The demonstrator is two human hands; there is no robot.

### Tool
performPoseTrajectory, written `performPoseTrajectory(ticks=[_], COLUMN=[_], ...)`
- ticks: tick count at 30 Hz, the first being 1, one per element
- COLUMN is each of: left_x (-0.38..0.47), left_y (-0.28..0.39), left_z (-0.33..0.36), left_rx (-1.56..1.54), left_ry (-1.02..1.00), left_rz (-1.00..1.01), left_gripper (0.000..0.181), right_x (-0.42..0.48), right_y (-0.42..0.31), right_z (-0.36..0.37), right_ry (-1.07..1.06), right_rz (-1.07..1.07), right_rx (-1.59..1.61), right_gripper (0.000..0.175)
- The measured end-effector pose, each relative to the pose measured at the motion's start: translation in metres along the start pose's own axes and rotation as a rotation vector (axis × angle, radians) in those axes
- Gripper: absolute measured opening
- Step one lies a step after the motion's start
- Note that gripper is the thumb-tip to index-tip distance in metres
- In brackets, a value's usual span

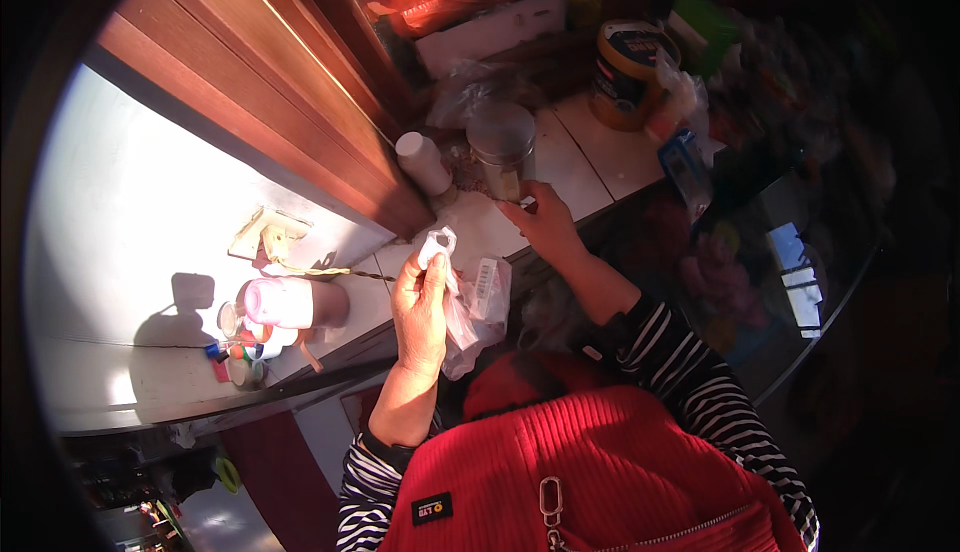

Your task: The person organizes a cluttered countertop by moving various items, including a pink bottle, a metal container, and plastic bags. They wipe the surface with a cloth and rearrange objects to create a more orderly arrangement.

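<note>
In the sunlight my left hand (pixel 418 319) pinches the gathered top of a thin clear plastic bag (pixel 459 319) between thumb and fingers. A printed barcode label (pixel 485 282) shows on the bag, which hangs over the counter's front edge. My right hand (pixel 551 228) is at the lower part of a clear jar with a metal lid (pixel 501 136), thumb and forefinger towards its base. Whether those fingers grip the jar or only touch it is not clear. Left of the jar stands a white plastic bottle (pixel 426 164).
A wall socket (pixel 270 235) has a plug and twisted cord (pixel 330 272) running along the tiled counter (pixel 577 154). Cups and small containers (pixel 277 303) crowd the left end. A labelled tub (pixel 630 76) stands at the back right. A glass-topped surface (pixel 757 312) lies to the right.
</note>
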State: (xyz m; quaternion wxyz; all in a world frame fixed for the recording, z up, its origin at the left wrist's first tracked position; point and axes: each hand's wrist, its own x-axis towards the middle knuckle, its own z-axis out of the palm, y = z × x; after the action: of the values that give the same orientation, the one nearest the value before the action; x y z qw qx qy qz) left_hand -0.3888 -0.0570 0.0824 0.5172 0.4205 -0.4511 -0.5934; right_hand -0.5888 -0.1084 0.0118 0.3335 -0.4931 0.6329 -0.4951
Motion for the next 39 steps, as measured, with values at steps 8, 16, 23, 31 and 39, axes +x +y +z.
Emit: performPoseTrajectory(ticks=[8, 16, 23, 31, 39], left_x=[0.041, 0.054, 0.063, 0.098, 0.104], left_y=[-0.026, -0.013, -0.004, -0.029, -0.029], left_z=[0.001, 0.012, 0.019, 0.020, 0.033], left_rx=[0.314, 0.171, 0.317, 0.729, 0.905], left_ry=[-0.014, -0.110, -0.081, -0.112, -0.224], left_rz=[0.073, -0.078, -0.250, -0.113, -0.063], left_gripper=[0.011, 0.012, 0.038, 0.039, 0.047], right_x=[-0.020, -0.050, -0.075, -0.056, -0.037], right_y=[-0.003, 0.016, 0.069, 0.093, -0.003], right_z=[0.020, -0.078, -0.169, -0.178, -0.110], right_ry=[-0.115, 0.133, 0.684, 0.429, 0.445], right_rz=[-0.129, -0.085, 0.045, 0.279, -0.191], right_rx=[0.136, 0.059, -0.845, -0.830, 0.262], right_gripper=[0.027, 0.035, 0.042, 0.053, 0.043])
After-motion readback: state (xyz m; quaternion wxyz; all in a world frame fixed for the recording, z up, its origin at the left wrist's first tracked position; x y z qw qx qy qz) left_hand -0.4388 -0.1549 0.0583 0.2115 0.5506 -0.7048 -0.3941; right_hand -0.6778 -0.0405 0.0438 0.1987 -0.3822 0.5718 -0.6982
